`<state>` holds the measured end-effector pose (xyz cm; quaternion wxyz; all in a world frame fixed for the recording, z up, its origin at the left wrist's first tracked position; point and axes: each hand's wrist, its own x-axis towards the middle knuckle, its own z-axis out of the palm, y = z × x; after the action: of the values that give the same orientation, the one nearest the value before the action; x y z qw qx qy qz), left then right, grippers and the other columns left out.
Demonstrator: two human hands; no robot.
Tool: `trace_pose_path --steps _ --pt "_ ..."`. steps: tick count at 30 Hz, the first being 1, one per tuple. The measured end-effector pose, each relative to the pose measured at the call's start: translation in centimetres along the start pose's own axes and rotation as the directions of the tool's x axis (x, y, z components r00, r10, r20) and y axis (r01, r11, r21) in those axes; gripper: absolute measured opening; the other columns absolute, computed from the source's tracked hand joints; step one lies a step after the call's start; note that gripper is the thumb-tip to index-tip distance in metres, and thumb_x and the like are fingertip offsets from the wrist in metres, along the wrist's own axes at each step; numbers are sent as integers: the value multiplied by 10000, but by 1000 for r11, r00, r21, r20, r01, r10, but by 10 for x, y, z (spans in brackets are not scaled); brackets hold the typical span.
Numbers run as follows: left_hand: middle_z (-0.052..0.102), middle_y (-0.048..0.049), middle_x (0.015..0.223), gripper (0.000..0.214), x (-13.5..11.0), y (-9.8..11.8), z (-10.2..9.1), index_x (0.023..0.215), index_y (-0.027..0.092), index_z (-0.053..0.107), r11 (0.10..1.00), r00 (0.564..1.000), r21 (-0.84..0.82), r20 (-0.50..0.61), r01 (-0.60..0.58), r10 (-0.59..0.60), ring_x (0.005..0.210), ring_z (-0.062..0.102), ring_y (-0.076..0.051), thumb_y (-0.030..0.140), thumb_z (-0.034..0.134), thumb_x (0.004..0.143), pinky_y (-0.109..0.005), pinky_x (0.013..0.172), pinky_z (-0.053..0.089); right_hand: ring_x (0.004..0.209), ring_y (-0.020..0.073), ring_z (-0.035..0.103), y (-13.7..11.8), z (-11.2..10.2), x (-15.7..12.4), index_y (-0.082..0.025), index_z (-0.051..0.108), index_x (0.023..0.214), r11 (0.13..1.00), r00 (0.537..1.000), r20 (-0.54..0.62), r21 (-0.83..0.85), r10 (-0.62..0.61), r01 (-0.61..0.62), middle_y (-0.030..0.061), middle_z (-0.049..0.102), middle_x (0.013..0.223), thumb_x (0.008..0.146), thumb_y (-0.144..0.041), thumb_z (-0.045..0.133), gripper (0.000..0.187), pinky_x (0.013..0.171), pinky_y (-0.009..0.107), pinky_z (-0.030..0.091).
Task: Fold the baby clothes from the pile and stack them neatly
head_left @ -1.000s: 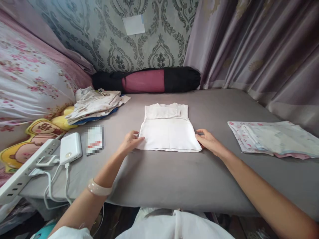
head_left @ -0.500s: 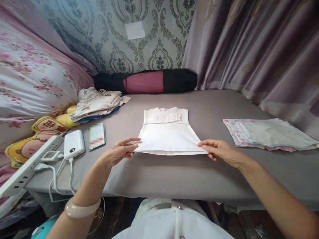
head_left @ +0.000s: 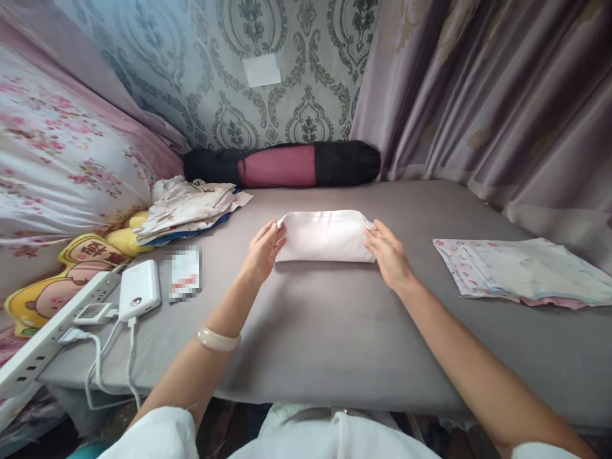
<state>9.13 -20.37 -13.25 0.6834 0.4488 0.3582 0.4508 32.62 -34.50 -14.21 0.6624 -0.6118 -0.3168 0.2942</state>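
Observation:
A white garment (head_left: 327,237), folded into a wide, short rectangle, lies on the grey-covered table in front of me. It looks like a small shirt. My left hand (head_left: 266,247) pinches its far left corner, thumb and fingers closed on the cloth. At the far right corner my right hand (head_left: 388,250) grips the cloth the same way. The folded-over edge runs between both hands, along the far side. The layers underneath are hidden.
Folded patterned cloths (head_left: 521,271) lie at the right. A clothes pile (head_left: 191,207) sits back left, near a phone-like blurred item (head_left: 185,274), a white power bank (head_left: 139,290) and a power strip (head_left: 57,331). A black and pink long bag (head_left: 280,166) lies along the wall.
Both hands have moved away from me, carrying the garment's near edge up to its far end. The garment is now folded over and much shorter; its collar end is covered.

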Motion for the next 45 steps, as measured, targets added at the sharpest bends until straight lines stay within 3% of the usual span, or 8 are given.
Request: trace_pose_path --steps 6,15,18,21,23,26,31,45 --pt "526 -159 1398 399 43 -29 7 1242 161 521 995 999 95 -50 0 4 1280 529 -204 331 594 889 -315 1015 465 1379 195 402 25 20 36 -133 261 1522 967 1000 24 -253 -7 13 130 437 1494 830 -248 411 717 1135 371 326" --pt "475 -210 1430 653 71 -54 11 1464 123 301 856 995 517 -81 -5 54 1297 508 -247 365 544 908 -350 1030 450 1342 232 453 59 29 70 -137 184 1544 910 997 -56 -407 61 -79 140 476 1458 813 -220 383 762 1101 407 382" --pt "429 -201 1472 635 70 -61 20 1485 138 265 593 968 775 94 -219 235 1351 444 -268 300 498 917 -428 1091 392 1406 248 357 59 39 69 -83 186 1537 772 996 1 -631 -93 73 178 365 1526 845 -201 358 722 1138 428 325" --pt "401 -157 1512 527 67 -70 36 1447 151 363 170 850 852 434 -495 297 1431 319 -272 262 430 935 -475 1165 275 1459 266 231 51 57 63 -47 352 1472 476 940 265 -811 -216 339 178 305 1557 907 -202 317 587 1184 467 203" --pt "370 -151 1536 506 66 -77 45 1444 135 385 -40 827 854 513 -518 229 1464 242 -281 279 377 959 -493 1188 209 1470 273 188 48 69 60 -68 402 1453 316 897 400 -840 -187 440 151 298 1566 940 -221 296 546 1192 495 139" --pt "355 -121 1550 520 67 -86 51 1468 156 376 -194 871 870 478 -452 113 1470 224 -281 344 292 991 -498 1191 195 1470 258 189 52 81 61 -89 384 1473 220 883 461 -855 -89 469 121 283 1576 964 -251 284 543 1193 486 116" --pt "349 -92 1556 554 72 -86 46 1488 175 357 -264 892 861 452 -434 8 1457 266 -259 410 220 1006 -462 1187 221 1461 232 221 61 80 67 -101 349 1495 197 890 455 -872 -7 448 103 280 1578 978 -280 262 554 1191 461 122" --pt "312 -145 1566 658 84 -69 8 1487 97 337 -255 937 915 342 -312 79 1465 240 -271 500 179 991 -448 1190 193 1462 258 212 64 42 74 -21 309 1495 115 959 276 -953 -62 282 167 263 1576 994 -354 218 609 1188 429 153"
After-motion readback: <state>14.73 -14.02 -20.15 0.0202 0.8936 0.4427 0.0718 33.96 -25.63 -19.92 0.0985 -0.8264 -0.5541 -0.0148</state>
